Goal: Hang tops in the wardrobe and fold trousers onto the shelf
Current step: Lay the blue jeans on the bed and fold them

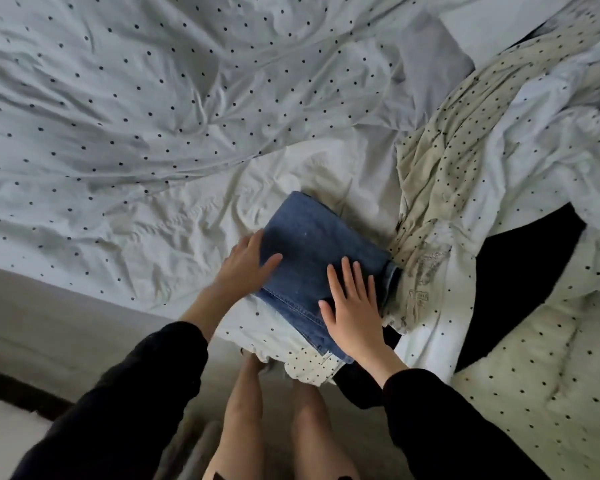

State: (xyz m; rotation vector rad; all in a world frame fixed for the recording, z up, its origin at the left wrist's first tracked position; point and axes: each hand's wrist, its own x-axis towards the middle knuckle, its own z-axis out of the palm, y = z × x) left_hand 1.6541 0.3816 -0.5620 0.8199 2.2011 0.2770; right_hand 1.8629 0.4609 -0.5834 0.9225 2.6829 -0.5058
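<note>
My right hand [352,311] lies flat, fingers spread, on the folded jeans [312,258] at the bed's near edge. My left hand [246,263] is at their left side, thumb on top, fingers hidden. Beyond: a beige dotted garment [440,168] and the polka-dot duvet [153,98].

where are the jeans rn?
In the head view, the folded jeans lie at the near edge of the bed, centre-right, on the dotted bedding. The left hand and right hand lie flat on them; a beige dotted garment lies just right.
</note>
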